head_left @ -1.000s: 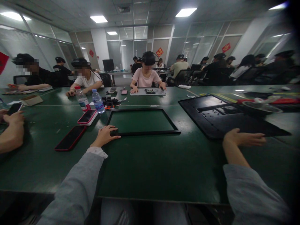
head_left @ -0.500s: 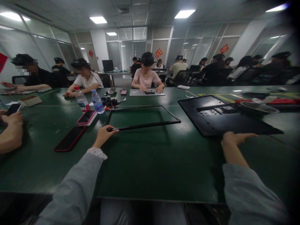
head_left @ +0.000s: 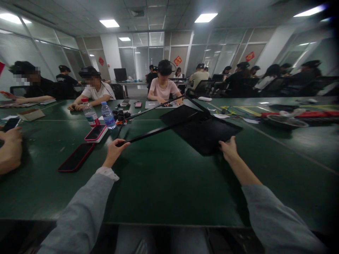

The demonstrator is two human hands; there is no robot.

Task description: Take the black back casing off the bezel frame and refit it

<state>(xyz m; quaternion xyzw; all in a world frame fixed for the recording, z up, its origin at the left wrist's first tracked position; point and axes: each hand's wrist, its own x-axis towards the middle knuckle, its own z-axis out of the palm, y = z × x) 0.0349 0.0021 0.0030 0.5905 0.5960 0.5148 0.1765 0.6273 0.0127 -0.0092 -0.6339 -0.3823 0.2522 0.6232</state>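
My left hand point(head_left: 115, 151) pinches the near-left corner of a thin black rectangular frame point(head_left: 153, 134). The frame is tilted, with its right side raised above a flat black panel point(head_left: 209, 135). My right hand point(head_left: 230, 150) grips the panel's near-right edge between thumb and fingers. The panel is held at an angle, and its far-left part reaches under the frame's right end. Whether the two parts touch I cannot tell. Both are over the green table point(head_left: 169, 190).
Left of the frame lie a red-edged phone point(head_left: 76, 157), a pink-rimmed device point(head_left: 95, 133) and two bottles point(head_left: 108, 115). A metal bowl point(head_left: 287, 121) stands at the right. Co-workers sit opposite, and another person's hand point(head_left: 10, 150) holds a phone at far left.
My right hand has brought the panel leftward from the right side, and its recessed face no longer shows. The frame's right end has risen in my left hand.
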